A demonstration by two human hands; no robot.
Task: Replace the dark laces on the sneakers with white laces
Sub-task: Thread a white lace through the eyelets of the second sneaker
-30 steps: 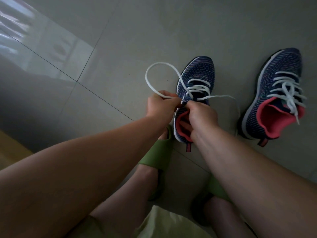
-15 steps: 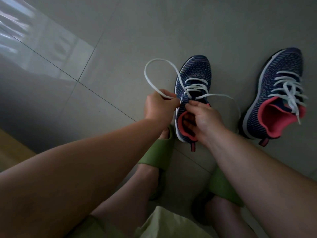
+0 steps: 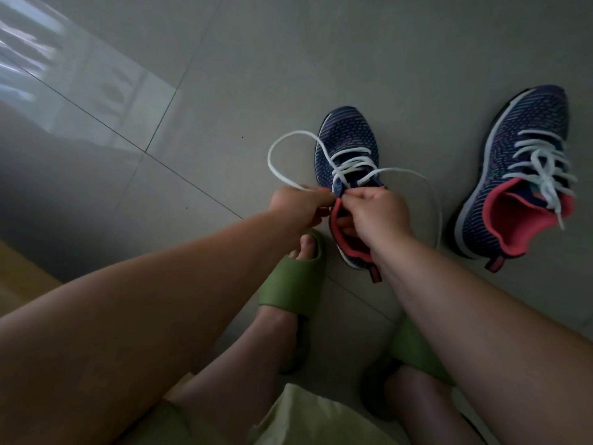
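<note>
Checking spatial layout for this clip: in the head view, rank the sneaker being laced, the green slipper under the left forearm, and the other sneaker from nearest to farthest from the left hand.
1. Sneaker being laced: right beside the left hand.
2. Green slipper: just below that hand.
3. Other sneaker: far right, beyond the right hand.

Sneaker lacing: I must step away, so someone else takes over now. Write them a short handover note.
Left hand pinches the white lace loop; right hand pinches the lace at the near sneaker by its upper eyelets.
Far sneaker, to the right on the floor, already carries white laces, ends loose.
Near sneaker: lower eyelets laced white.
Left: thread the top eyelets, even the ends. No dark laces in view.
</note>
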